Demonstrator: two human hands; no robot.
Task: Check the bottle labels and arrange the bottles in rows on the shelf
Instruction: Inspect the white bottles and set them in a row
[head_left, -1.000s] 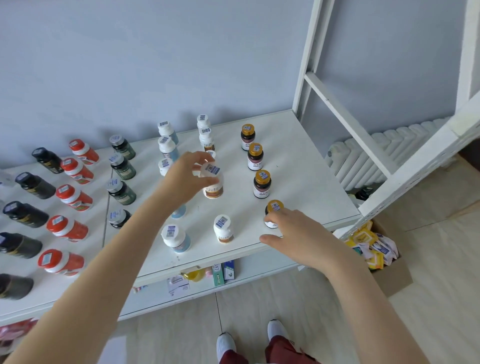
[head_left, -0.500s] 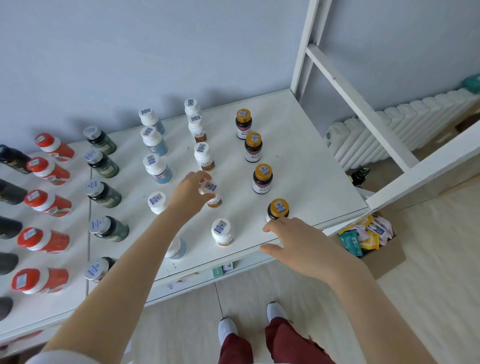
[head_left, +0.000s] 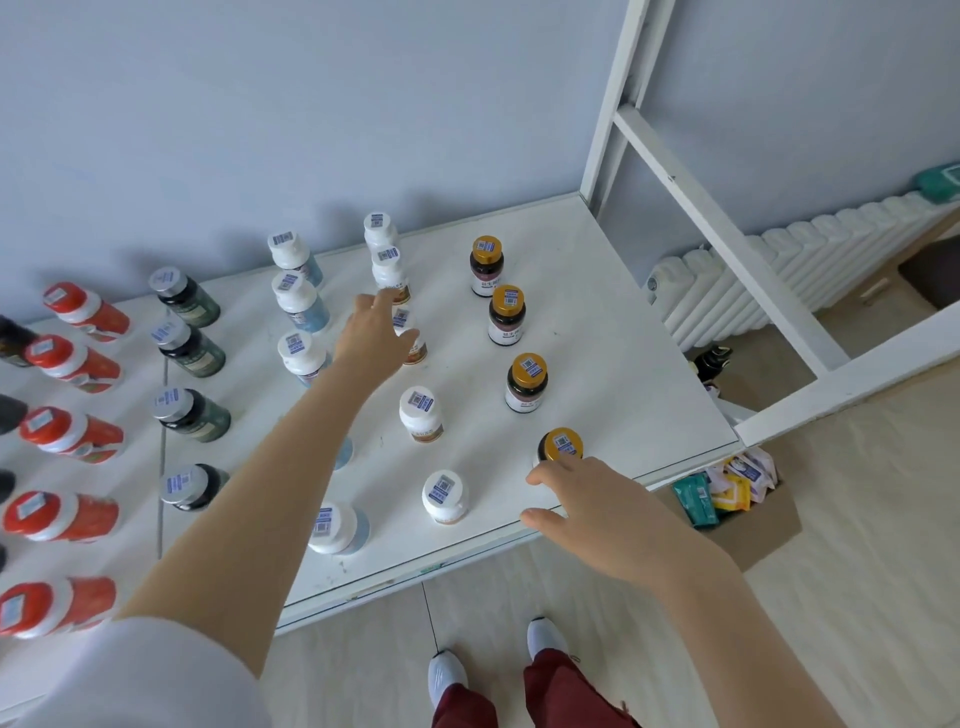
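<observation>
Mid-row on the shelf, the left hand lay against a white-capped bottle at frame centre, grip unclear, while the right hand, loosely open, touched the gold-capped bottle lower right, which probably needed nudging into line next.

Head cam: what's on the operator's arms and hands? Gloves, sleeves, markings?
Left hand and right hand are bare: no gloves, rings or watch visible. A white sleeve covers the left upper arm; the right arm is bare to the frame edge, no sleeve in view.
</observation>
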